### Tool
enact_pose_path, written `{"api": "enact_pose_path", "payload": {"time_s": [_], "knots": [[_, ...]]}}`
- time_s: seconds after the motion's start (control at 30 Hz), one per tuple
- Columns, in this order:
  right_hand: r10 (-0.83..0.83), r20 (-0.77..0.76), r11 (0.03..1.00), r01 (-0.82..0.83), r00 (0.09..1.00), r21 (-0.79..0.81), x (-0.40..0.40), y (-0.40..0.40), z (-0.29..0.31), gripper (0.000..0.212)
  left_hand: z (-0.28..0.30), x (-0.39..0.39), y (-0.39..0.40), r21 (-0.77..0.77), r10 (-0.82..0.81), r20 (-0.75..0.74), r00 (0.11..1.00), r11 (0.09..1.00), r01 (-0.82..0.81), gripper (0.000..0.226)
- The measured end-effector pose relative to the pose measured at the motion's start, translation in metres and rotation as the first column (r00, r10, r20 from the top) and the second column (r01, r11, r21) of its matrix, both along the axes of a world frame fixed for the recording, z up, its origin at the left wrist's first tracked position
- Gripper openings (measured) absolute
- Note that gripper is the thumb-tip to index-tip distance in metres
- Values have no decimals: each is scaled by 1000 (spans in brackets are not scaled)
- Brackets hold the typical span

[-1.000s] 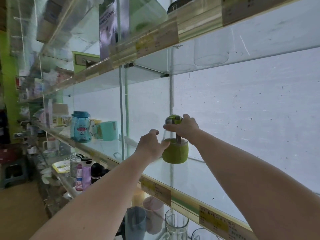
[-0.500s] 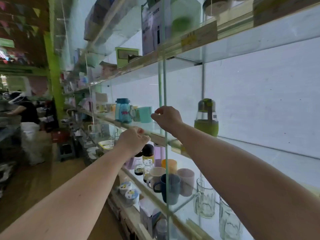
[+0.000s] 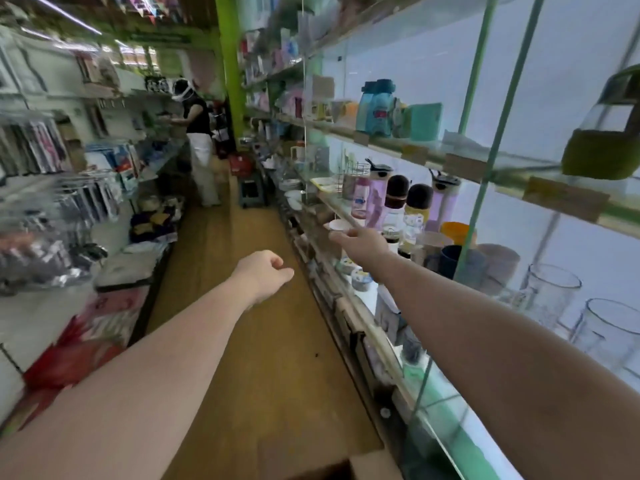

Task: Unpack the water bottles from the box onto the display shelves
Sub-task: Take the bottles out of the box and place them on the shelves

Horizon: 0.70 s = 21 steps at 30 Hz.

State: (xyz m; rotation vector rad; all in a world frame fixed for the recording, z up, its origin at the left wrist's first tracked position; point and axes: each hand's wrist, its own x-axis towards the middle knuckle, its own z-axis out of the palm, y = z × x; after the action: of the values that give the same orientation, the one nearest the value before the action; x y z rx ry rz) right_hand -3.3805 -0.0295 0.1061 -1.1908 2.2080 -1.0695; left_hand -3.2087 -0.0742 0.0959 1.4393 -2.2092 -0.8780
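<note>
While both arms reach out over the aisle floor, the head view shows neither hand carrying anything: the left hand hangs in mid-air with its fingers loosely curled round nothing, a slack and empty grip, and the right hand stretches toward the front edge of the lower glass shelf, fingers relaxed and pointing away, grasping nothing either. Taking the green-sleeved water bottle as the landmark, it stands upright on the upper glass shelf at the far right of the view, well above and to the right of both hands; it seems set back from the shelf's front edge so it shows to a shopper yet cannot tip off. Far to its left on the same shelf stand a blue water bottle and a teal mug, spaced apart, likely for display. Below the landmark and to its left, a cluster of pink and dark-capped bottles crowds the lower shelf. Below that, at the bottom edge of the view, a corner of the cardboard box sits on the floor, its contents hidden. I judge that the free hands are heading to the box for another bottle.
</note>
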Motion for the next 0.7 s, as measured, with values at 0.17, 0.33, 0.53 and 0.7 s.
{"api": "enact_pose_path", "payload": {"time_s": [0.17, 0.33, 0.53, 0.7], "knots": [[42, 89, 990, -54, 995, 132, 31, -16, -65, 60, -55, 22, -4, 118, 50, 68, 996, 991, -58, 39], [80, 178, 955, -126, 981, 270, 41, -19, -148, 59, -131, 33, 0, 286, 123, 126, 984, 946, -154, 38], [81, 294, 863, -214, 952, 457, 40, -3, -267, 60, -247, 45, 20, 472, 182, 243, 953, 836, -280, 40], [45, 350, 773, -255, 936, 581, 35, 7, -355, 60, -330, 39, 38, 561, 180, 307, 935, 759, -330, 41]]}}
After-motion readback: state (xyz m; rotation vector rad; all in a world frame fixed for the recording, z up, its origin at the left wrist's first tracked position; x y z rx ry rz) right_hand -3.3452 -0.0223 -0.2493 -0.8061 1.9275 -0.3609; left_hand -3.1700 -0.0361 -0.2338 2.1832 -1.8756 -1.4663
